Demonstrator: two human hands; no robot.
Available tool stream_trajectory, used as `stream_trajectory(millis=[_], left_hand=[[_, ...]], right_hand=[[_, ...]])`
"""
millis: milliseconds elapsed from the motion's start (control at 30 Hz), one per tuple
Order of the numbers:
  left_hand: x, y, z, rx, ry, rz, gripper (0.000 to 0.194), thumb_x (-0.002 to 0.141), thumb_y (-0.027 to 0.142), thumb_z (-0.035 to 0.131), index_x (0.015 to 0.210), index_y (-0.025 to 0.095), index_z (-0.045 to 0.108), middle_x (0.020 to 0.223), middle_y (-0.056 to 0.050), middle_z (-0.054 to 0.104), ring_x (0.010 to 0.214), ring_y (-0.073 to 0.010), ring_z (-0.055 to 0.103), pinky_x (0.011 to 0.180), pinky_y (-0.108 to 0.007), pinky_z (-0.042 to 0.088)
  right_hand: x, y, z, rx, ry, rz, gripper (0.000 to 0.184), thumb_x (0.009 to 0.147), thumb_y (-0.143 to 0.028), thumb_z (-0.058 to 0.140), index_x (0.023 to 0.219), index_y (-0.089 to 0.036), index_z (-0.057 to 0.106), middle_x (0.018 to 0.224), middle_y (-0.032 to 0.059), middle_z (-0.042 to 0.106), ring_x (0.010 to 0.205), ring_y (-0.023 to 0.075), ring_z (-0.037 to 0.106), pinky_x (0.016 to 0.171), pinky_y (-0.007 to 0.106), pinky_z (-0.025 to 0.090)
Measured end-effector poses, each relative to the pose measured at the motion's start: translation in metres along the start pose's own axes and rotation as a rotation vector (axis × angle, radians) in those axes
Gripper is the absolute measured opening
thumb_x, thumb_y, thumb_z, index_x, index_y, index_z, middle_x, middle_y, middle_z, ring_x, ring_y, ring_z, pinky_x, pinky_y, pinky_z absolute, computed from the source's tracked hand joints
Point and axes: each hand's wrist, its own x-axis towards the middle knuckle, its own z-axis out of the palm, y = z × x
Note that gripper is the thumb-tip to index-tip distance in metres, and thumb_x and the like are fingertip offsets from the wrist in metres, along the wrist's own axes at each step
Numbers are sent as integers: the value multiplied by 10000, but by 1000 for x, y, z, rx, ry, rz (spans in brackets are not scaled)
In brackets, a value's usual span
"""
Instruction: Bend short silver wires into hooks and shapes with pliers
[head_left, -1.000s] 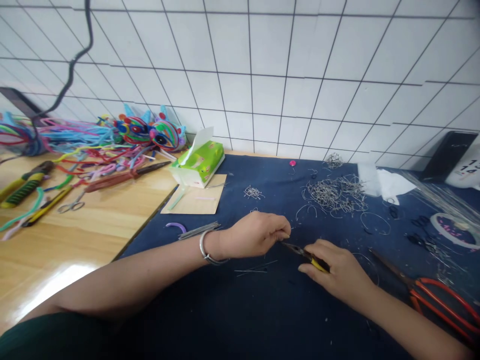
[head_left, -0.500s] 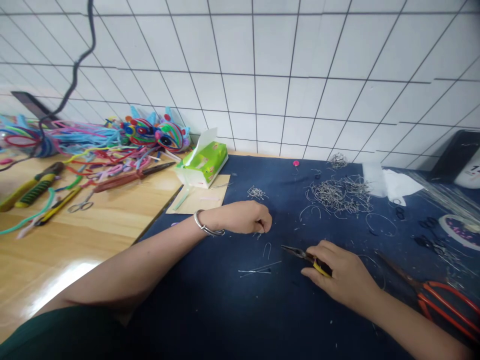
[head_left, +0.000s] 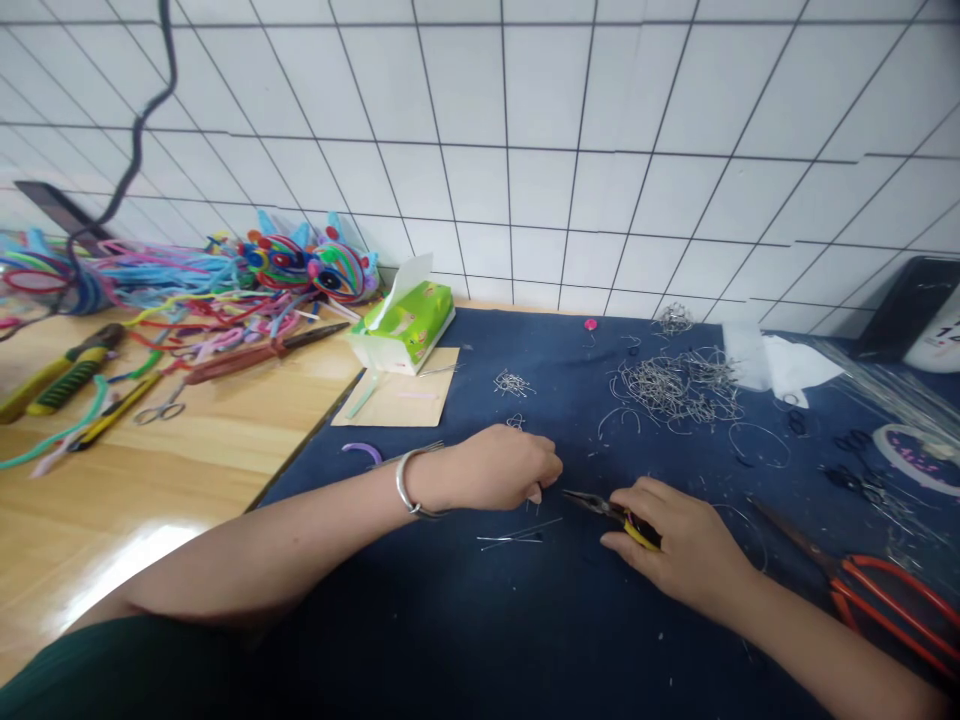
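My left hand (head_left: 499,468), with a silver bracelet (head_left: 406,483) at the wrist, is closed in a pinch low over the dark blue cloth (head_left: 450,620). Whatever lies between the fingertips is hidden. The legs of a small bent wire (head_left: 534,507) show just under them. My right hand (head_left: 670,530) grips needle-nose pliers (head_left: 640,530) with yellow and black handles. Their tips point left, a short way from my left fingers, and seem to hold nothing. Several straight wires (head_left: 510,540) lie crossed below my left hand. Behind it sits a small pile of bent wires (head_left: 512,383).
A large wire tangle (head_left: 675,388) lies at the back right. Red-handled scissors (head_left: 892,610) rest beside my right forearm. A green tissue pack (head_left: 414,325) stands on a tan card (head_left: 427,405). Tools such as yellow-black pliers (head_left: 71,370) and colourful pipe cleaners (head_left: 165,270) cover the left side.
My left hand drew back from the pliers' tips, leaving a U-shaped wire on the cloth, then came down over it. My right hand stayed nearly still with the pliers.
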Motion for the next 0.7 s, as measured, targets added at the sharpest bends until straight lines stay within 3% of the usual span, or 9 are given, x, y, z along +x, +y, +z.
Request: stream_trajectory(millis=[133, 233, 467, 700], left_hand=[[-2, -3, -3, -34, -23, -10, 42, 748, 181, 507, 736, 176, 547, 751, -14, 577, 679, -130, 517, 555, -240, 293], [-3, -4, -11, -210, -64, -43, 81, 768, 159, 458, 755, 176, 536, 675, 6, 578, 632, -111, 525, 559, -222, 321], [6, -7, -14, -794, -66, -164, 86, 779, 209, 464, 792, 155, 529, 638, 17, 536, 576, -82, 518, 522, -190, 373], [10, -9, -7, -1041, -78, -188, 116, 773, 217, 480, 822, 151, 562, 648, 20, 512, 550, -63, 458, 488, -177, 358]], right_hand=[[0, 0, -1, -3, -19, -7, 255, 776, -372, 530, 976, -214, 537, 830, 24, 548, 724, 147, 528, 628, 272, 423], [1, 0, -2, -19, -10, -37, 245, 783, -361, 523, 972, -205, 539, 836, 30, 548, 735, 143, 524, 643, 262, 420], [1, 7, -8, -376, 206, -160, 239, 791, -321, 520, 979, -180, 564, 811, 56, 554, 741, 171, 495, 674, 300, 394], [-3, 8, -14, -607, 306, -314, 282, 761, -334, 569, 999, -183, 569, 775, 43, 566, 697, 167, 477, 630, 305, 373]])
